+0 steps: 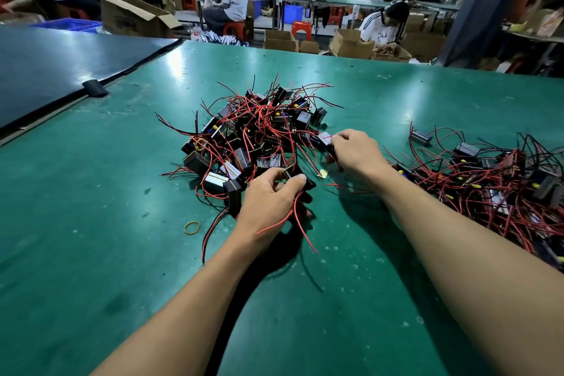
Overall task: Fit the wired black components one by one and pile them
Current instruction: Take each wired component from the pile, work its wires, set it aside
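A tangled heap of small black boxes with red and black wires (256, 131) lies in the middle of the green table (91, 223). A second pile of the same wired components (494, 186) spreads at the right edge. My left hand (271, 204) grips one black component (300, 176) at the near side of the middle heap, its red wires trailing over my wrist. My right hand (355, 152) pinches another small component (324, 139) at the heap's right side, with fingers curled around it.
A yellow rubber band (192, 227) lies on the table left of my left wrist. One lone black box (421, 137) sits between the two piles. A dark board (45, 70) covers the far left. Behind the table, people sit at benches among cardboard boxes (134, 14).
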The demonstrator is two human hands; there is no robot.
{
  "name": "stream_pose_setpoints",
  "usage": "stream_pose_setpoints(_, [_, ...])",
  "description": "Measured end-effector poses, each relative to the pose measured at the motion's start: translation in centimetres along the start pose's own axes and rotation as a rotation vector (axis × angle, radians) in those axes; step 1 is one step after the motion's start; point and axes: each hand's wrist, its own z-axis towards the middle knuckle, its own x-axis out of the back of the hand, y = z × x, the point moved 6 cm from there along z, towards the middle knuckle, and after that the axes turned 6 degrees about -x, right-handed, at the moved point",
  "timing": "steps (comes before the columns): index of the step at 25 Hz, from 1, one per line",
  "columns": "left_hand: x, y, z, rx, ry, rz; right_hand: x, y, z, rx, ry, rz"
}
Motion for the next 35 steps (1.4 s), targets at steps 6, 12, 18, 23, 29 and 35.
stream_pose_setpoints(6, [0.0, 0.4, -0.5, -0.032, 0.019, 0.002, 0.4, 2.6, -0.6, -0.101, 0.051, 0.354])
stream_pose_setpoints(12, [-0.3, 0.5, -0.7, -0.115, -0.036, 0.247, 1.3, 4.6, -2.0, -0.269, 0.083, 0.924])
stream_pose_setpoints(18, [-0.4, 1.0, -0.9, -0.141, -0.036, 0.289, -0.6, 3.7, -2.7, -0.363, -0.047, 0.679])
stream_pose_setpoints(23, [-0.3, 0.8, -0.6, -0.11, -0.03, 0.262, -0.4, 0.8, -3.3, -0.455, -0.44, 1.165])
stream_pose_setpoints(29, [-0.2, 0.6, -0.6, -0.073, -0.023, 0.239, 1.8, -0.2, -4.5, -0.282, -0.572, 1.458])
stream_pose_setpoints(35, [0.0, 0.4, -0.5, -0.103, -0.031, 0.255, 4.6, -1.2, -4.4, -0.047, -0.429, 1.258])
